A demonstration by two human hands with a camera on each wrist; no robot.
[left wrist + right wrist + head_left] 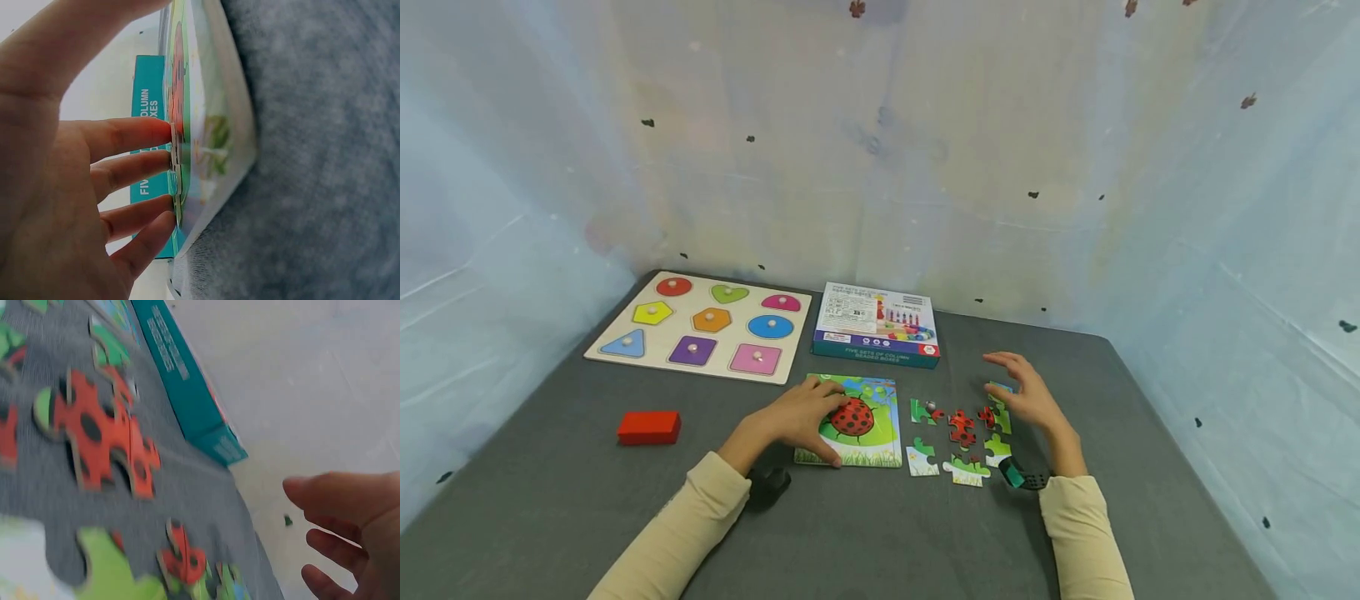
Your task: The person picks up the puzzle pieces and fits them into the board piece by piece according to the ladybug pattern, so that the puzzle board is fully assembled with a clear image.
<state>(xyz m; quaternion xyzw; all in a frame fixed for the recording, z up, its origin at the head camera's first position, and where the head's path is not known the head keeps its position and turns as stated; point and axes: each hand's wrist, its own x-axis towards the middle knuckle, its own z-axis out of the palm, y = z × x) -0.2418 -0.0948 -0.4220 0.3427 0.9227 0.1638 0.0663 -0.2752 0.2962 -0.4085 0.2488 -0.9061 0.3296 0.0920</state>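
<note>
Resting our spread left grip (796, 415) over the edge of the ladybird board (853, 418), we held our right grip (1030, 400) spread beside puzzle pieces (962, 428), roomy worktop (1138, 467) beyond.

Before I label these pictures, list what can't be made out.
Ladybug board, head view: left part covered by the left hand.
Lettering on the box, left wrist view: partly hidden by the left fingers.
Its fine print, head view: too small to read.
Right hand, right wrist view: cut off by the right edge.

Red, black-spotted puzzle piece (961, 427)
</note>
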